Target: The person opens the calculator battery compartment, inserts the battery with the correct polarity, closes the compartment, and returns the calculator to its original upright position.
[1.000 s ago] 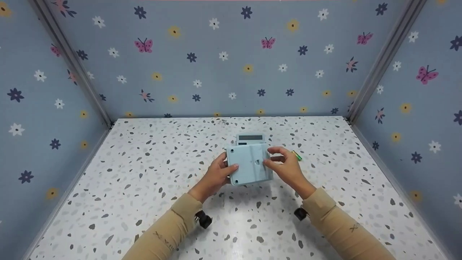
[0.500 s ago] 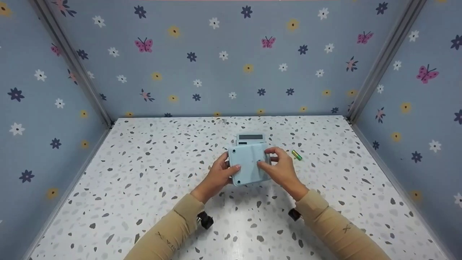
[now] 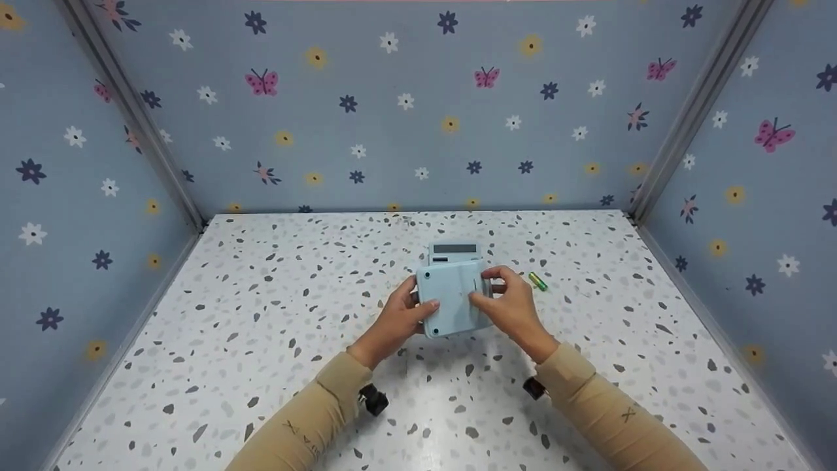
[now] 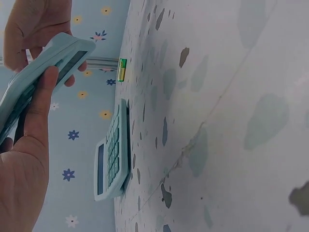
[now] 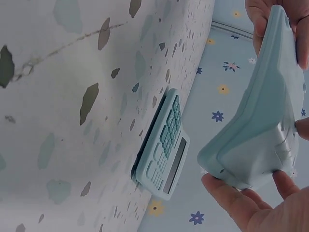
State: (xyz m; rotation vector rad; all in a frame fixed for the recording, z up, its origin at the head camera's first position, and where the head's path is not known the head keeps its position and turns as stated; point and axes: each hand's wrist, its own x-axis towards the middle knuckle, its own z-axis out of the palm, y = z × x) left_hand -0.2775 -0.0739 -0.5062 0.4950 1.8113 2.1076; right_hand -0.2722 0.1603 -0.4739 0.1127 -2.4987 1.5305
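A light blue calculator (image 3: pixel 452 311) is held above the table, its back with small dark feet facing the head camera. My left hand (image 3: pixel 394 320) grips its left edge, thumb on the back and fingers beneath. My right hand (image 3: pixel 518 311) pinches the opposite end, thumb pressed on the back near a small slot and fingers around the edge. In the left wrist view, a dark display strip shows on the underside of the held calculator (image 4: pixel 58 50). Its keys are mostly hidden. A second light blue calculator (image 3: pixel 455 249) lies keys up on the table, partly covered in the head view.
A green and yellow battery (image 3: pixel 537 281) lies on the table right of my right hand. The speckled white table (image 3: pixel 294 275) is enclosed by flower-patterned blue panels (image 3: pixel 418 78) at the back and both sides.
My right hand has moved left, its thumb further in over the back of the calculator. The held calculator has shifted slightly right, and the battery is now fully uncovered.
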